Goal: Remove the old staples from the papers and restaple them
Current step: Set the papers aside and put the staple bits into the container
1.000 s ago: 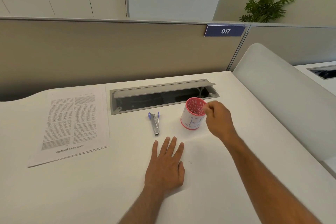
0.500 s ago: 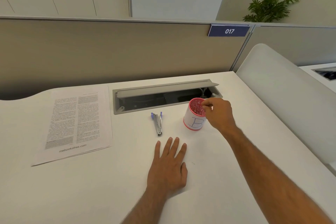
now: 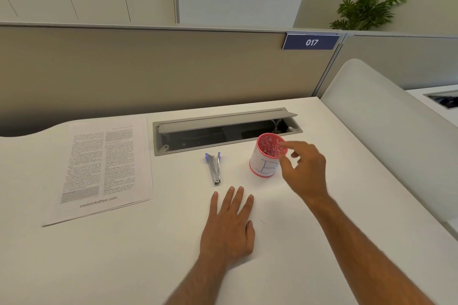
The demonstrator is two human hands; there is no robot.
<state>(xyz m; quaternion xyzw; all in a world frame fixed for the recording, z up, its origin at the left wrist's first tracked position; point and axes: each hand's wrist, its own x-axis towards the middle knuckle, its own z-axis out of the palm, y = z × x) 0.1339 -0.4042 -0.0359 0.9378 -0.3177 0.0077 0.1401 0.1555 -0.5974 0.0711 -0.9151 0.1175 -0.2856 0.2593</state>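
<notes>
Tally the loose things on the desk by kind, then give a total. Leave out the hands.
Stack of printed papers: 1
Stapler: 1
Pink cup marked B: 1
Total: 3

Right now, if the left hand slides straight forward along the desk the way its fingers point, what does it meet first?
Probably the stapler: the left hand lies flat, and its fingers point up the desk at the stapler's near tip. The pink cup stands further right, off that line.
</notes>
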